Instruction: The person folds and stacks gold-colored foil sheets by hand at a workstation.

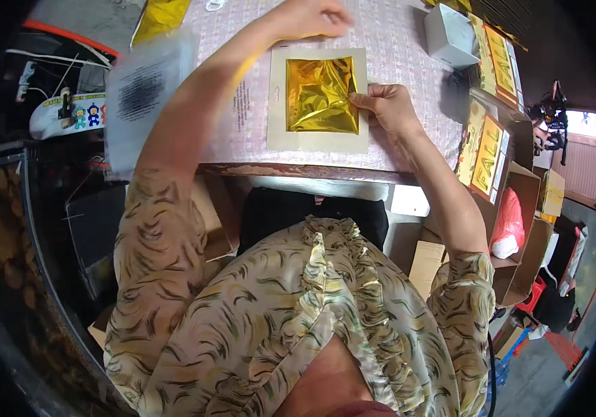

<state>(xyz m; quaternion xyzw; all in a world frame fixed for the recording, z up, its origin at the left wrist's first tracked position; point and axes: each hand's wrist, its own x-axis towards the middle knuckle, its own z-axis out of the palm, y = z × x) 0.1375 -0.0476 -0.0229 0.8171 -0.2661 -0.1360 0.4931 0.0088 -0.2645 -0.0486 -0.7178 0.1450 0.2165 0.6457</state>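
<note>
A shiny gold foil square (319,97) lies on a cream card (319,142) with a hang slot at its left edge. My right hand (389,108) pinches the card's right edge, thumb on top over the foil's border and fingers tucked beneath. Past the card's far edge, my left hand (319,19) is raised, its fingers curled and blurred by motion. What it may hold cannot be made out. Under my left forearm, clear plastic bags (148,94) with black printed text lie on the table's left side.
A pink-and-white patterned cloth covers the table (242,149). More gold foil (159,19) lies at the far left corner. At the right edge stand a white open box (451,35) and yellow-printed boxes (485,153). A skateboard deck (68,117) sits left of the table.
</note>
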